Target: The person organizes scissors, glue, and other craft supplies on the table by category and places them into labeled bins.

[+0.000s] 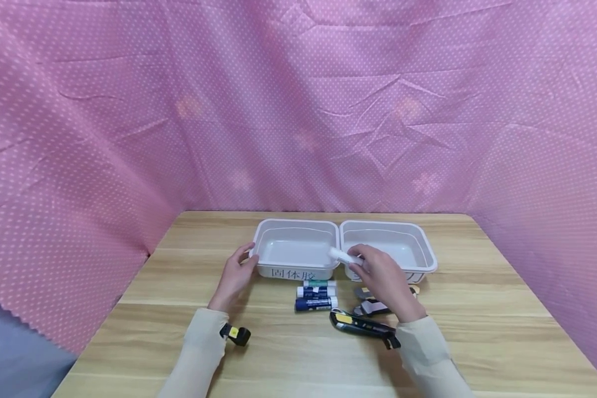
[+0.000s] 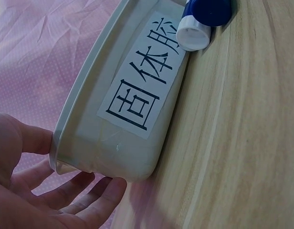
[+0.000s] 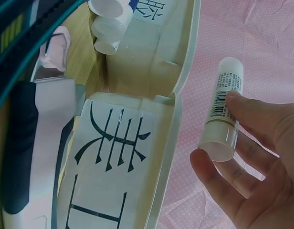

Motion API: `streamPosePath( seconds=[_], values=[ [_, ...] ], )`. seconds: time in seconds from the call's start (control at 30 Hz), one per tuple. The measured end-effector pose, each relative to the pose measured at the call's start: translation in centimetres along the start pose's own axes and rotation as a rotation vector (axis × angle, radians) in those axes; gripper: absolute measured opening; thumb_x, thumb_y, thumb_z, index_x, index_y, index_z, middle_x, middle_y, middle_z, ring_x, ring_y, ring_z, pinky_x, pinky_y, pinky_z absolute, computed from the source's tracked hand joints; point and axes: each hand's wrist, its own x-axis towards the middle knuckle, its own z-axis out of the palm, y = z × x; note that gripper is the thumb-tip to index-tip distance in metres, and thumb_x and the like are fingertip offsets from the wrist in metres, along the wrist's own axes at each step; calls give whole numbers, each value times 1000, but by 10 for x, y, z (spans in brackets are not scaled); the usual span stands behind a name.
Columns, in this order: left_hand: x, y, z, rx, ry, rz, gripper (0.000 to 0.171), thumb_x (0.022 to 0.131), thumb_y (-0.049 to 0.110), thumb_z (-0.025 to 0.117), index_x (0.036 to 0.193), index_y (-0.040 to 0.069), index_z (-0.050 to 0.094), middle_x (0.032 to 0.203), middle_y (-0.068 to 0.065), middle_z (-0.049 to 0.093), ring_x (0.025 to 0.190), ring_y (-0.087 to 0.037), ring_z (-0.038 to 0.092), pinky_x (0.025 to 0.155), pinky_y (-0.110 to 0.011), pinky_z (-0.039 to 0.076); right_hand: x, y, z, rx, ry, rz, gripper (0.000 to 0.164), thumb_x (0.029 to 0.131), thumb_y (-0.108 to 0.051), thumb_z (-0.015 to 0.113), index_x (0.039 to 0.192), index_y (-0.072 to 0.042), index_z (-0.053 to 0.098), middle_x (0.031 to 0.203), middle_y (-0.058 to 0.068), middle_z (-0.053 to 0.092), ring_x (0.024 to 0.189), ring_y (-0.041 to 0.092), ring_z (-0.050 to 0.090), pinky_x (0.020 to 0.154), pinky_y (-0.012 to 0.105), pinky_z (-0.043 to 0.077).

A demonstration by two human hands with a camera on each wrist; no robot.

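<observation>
While the left hand (image 1: 235, 278) touched the left end of the left tray (image 1: 294, 223), its thumb and fingers were spread and loosely bent, half open, with the thumb at the rim and the fingertips against the outer wall. The right hand (image 1: 385, 276) pinched a white glue stick (image 1: 345, 256) between thumb and fingers, holding it tilted above the place where the two trays met, its far end over the right side of the left tray. A barcode label showed on the stick in the right wrist view.

Three more glue sticks (image 1: 316, 292) lay side by side on the desk (image 1: 288, 354), just in front of the left tray: two blue, one green, all with white ends. The left tray's front label (image 2: 142, 78) carried Chinese characters. Beside it stood the right tray (image 1: 385, 224), its front label partly hidden by the right arm in the head view. Utility knives (image 1: 347, 319) lay before that tray, near the right forearm, the nearest one black and yellow. Pink dotted cloth (image 1: 298, 110) hung behind the desk.
</observation>
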Motion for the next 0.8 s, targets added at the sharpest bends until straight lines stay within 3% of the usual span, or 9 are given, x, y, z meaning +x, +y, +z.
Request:
streamPosePath(
  seconds=[0.17, 0.37, 0.53, 0.8],
  values=[
    [0, -2, 0, 12, 6, 5, 47, 108, 21, 51, 154, 15, 44, 156, -23, 41, 140, -39, 47, 113, -47, 46, 5, -1, 2, -11, 7, -4, 24, 90, -13, 79, 113, -12, 72, 104, 5, 75, 81, 16, 63, 72, 40, 56],
    [0, -4, 0, 7, 10, 4, 47, 108, 19, 51, 154, 15, 44, 156, -23, 41, 140, -40, 48, 112, -47, 47, 10, -2, 3, -31, -4, -3, 24, 90, -13, 79, 112, -12, 72, 103, 5, 75, 81, 16, 64, 70, 38, 56],
    [0, -3, 2, -4, 19, 32, 47, 107, 16, 51, 153, 11, 44, 153, -26, 44, 137, -41, 51, 110, -48, 49, 17, -1, 6, -38, -6, -49, 21, 90, -13, 79, 110, -11, 72, 100, 3, 74, 79, 15, 63, 69, 36, 56],
    [0, -4, 4, -27, 33, 81, 48, 105, 12, 53, 152, 5, 45, 146, -30, 50, 126, -42, 58, 106, -50, 52, 26, 1, 15, -35, 11, -122, 20, 89, -10, 79, 107, -9, 72, 102, 6, 75, 86, 22, 69, 74, 44, 59]
  ],
)
